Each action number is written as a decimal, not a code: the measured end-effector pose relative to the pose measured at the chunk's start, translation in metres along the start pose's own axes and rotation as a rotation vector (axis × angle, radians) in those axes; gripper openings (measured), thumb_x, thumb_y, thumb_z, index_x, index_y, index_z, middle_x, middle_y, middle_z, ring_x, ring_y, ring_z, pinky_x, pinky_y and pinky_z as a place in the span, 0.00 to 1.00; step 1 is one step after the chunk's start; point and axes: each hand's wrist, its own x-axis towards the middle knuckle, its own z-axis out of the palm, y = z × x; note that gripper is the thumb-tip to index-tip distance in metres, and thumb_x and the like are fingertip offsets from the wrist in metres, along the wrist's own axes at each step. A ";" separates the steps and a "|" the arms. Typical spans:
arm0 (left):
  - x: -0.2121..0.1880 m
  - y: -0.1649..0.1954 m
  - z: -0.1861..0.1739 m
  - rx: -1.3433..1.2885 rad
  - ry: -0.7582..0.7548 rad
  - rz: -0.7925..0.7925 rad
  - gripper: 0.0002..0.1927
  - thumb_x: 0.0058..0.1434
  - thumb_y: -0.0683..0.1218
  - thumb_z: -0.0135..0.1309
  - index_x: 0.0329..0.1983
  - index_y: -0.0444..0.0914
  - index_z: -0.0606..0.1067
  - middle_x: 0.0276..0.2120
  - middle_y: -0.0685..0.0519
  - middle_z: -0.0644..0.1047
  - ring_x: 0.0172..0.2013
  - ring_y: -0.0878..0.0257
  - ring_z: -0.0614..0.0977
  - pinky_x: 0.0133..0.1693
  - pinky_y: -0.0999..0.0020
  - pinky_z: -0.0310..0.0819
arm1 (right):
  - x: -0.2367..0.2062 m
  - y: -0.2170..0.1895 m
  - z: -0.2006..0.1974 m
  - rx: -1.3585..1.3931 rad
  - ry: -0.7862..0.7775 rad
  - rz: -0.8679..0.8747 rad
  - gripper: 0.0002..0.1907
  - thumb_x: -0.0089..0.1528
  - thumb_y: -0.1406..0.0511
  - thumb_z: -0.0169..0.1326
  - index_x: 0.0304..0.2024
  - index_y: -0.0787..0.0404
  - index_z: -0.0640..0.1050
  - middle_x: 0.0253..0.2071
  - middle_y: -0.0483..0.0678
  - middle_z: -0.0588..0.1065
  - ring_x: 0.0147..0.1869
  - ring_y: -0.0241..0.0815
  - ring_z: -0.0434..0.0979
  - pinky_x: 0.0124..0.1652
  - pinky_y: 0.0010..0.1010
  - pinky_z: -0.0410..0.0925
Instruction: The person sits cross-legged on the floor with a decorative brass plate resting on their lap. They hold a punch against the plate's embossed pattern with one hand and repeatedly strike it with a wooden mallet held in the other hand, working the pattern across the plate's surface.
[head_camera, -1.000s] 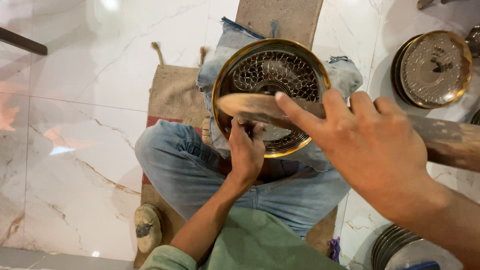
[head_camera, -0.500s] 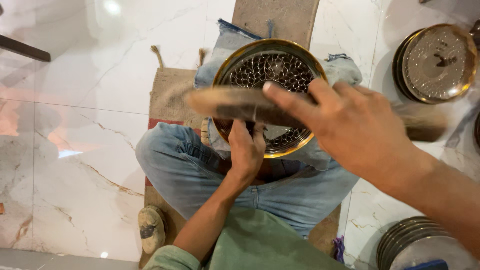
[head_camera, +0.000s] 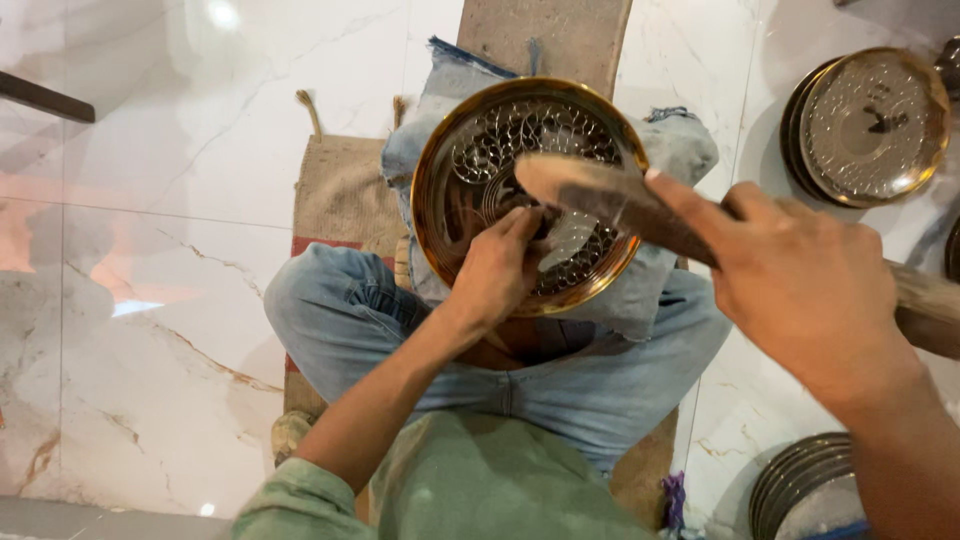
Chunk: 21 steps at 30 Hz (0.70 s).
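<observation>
Only the head camera here, looking straight down at someone sitting cross-legged in blue jeans (head_camera: 350, 320) on a burlap mat (head_camera: 340, 190).

The brass plate (head_camera: 470, 190) is round with a shiny gold rim, and its middle is covered in dense engraved leaf and dot patterns (really fine work). It's resting on a folded scrap of denim cloth (head_camera: 680, 150) on the person's lap, tilted a bit toward them.

The left hand (head_camera: 495, 275) reaches up from below with the fingers bunched together and pressed against the plate's patterned middle. It looks pinched around some small tool, but I honestly can't tell, the fingers hide it. The right hand (head_camera: 800, 280) is close to the camera, wrapped tight around a wooden mallet (head_camera: 600, 195), index finger laid along the top. The mallet's worn flat end hangs over the plate just above the left fingers and blocks part of the pattern.

Off to the right on the white marble floor (head_camera: 150, 200) sits a stack of silvery engraved plates (head_camera: 870, 125), and another stack of dark plates (head_camera: 800, 480) is at the bottom right.
</observation>
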 end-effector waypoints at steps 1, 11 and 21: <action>0.000 -0.001 -0.001 -0.008 -0.023 0.009 0.16 0.64 0.39 0.55 0.55 0.33 0.71 0.43 0.40 0.77 0.43 0.40 0.80 0.42 0.51 0.74 | 0.000 -0.002 0.004 0.180 0.059 0.059 0.44 0.60 0.64 0.61 0.76 0.38 0.60 0.37 0.49 0.77 0.33 0.49 0.82 0.32 0.41 0.75; 0.008 -0.004 -0.006 -0.066 -0.049 -0.118 0.12 0.64 0.37 0.55 0.50 0.36 0.74 0.42 0.43 0.80 0.43 0.48 0.84 0.44 0.58 0.78 | -0.035 -0.006 0.044 0.290 0.013 0.192 0.46 0.55 0.62 0.65 0.75 0.44 0.63 0.40 0.51 0.77 0.38 0.55 0.82 0.36 0.46 0.75; 0.040 -0.012 -0.035 -0.120 -0.369 -0.023 0.26 0.62 0.42 0.59 0.63 0.35 0.66 0.42 0.44 0.81 0.43 0.53 0.85 0.45 0.59 0.77 | -0.043 -0.038 0.084 0.141 -0.028 0.297 0.47 0.54 0.63 0.65 0.74 0.38 0.63 0.40 0.50 0.77 0.37 0.52 0.83 0.34 0.44 0.75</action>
